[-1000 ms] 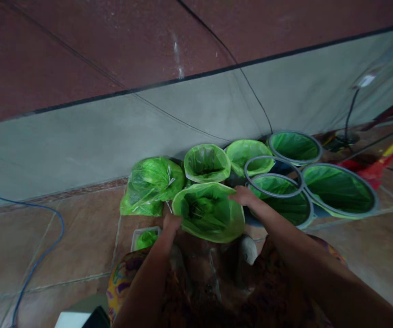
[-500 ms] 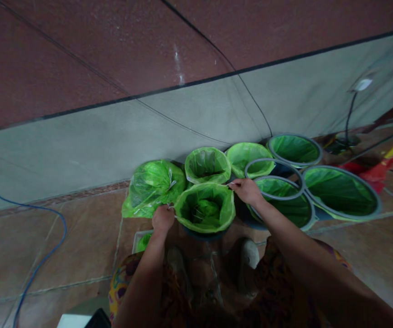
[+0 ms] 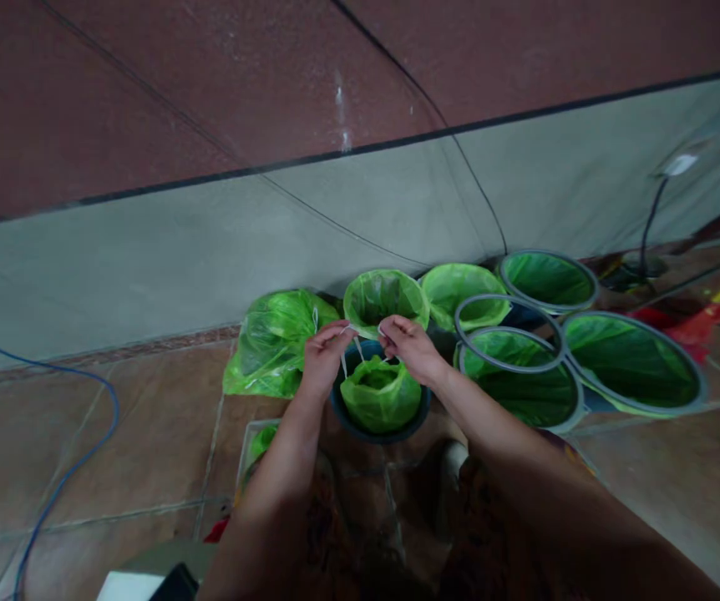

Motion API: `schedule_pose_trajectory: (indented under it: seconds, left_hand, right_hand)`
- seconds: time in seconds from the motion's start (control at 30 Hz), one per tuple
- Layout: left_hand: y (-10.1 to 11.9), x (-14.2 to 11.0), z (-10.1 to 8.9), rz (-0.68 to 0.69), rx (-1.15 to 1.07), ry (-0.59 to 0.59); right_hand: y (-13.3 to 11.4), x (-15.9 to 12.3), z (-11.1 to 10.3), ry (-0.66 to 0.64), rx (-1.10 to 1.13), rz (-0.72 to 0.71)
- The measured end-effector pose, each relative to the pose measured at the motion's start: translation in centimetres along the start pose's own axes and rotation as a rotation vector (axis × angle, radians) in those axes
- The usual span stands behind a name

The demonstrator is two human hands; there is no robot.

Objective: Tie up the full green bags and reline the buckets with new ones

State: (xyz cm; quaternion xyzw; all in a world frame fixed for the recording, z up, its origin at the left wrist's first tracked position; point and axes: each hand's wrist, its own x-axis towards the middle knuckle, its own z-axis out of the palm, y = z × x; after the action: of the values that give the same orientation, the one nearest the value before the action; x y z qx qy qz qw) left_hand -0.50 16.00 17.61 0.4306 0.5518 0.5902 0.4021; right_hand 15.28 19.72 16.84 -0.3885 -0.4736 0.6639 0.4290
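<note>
1. Green bag (image 3: pixel 382 405), centre of frame, sits inside a blue bin (image 3: pixel 388 437); mouth gathered smaller, with a dark opening at the top.
2. Change from half a second ago: the bag mouth was spread out to the bin edge, hands wide apart at either side. Now it has drawn inward, more of the blue rim is exposed, and the hands are up and close together.
3. Left hand (image 3: pixel 326 355): nearly closed, thumb and fingers pinching white drawstring (image 3: pixel 344 364); above and left of the bag, lengths running down to it.
4. Right hand (image 3: pixel 412 346): also pinched, on drawstring too; above and right of the bag, small gap to the other hand.
5. Bag lies below both hands, toward the bottom of the frame, joined to them by the strings.
6. Tied green sack (image 3: pixel 272 342) left of the bin, unmoved. Lined bin (image 3: pixel 391 288) just behind, partly covered by fingertips. Pale tray (image 3: pixel 244 442) at lower left, green stuff inside.
</note>
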Motion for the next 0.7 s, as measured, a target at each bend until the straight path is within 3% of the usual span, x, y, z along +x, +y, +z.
schedule_pose_trajectory:
  seconds: [0.17, 0.3, 0.47, 0.6, 0.7]
  left_hand:
    - [-0.3, 0.8, 0.2, -0.047, -0.058, -0.134]
    - [-2.1, 0.8, 1.0, -0.183, -0.120, -0.246]
    - [-4.6, 0.5, 1.3, -0.288, -0.053, -0.333]
    - [-5.6, -0.1, 1.2, -0.200, 0.249, -0.490]
    - [-6.7, -0.5, 1.6, -0.209, 0.368, -0.432]
  right_hand:
    - [1.7, -0.2, 1.9, -0.143, -0.223, 0.021]
    - [2.3, 0.0, 1.9, -0.213, -0.347, 0.044]
    - [1.0, 0.5, 0.5, -0.052, -0.139, 0.124]
    - [0.3, 0.8, -0.9, 0.038, -0.006, 0.154]
    - [0.0, 0.9, -1.6, 0.118, 0.032, 0.169]
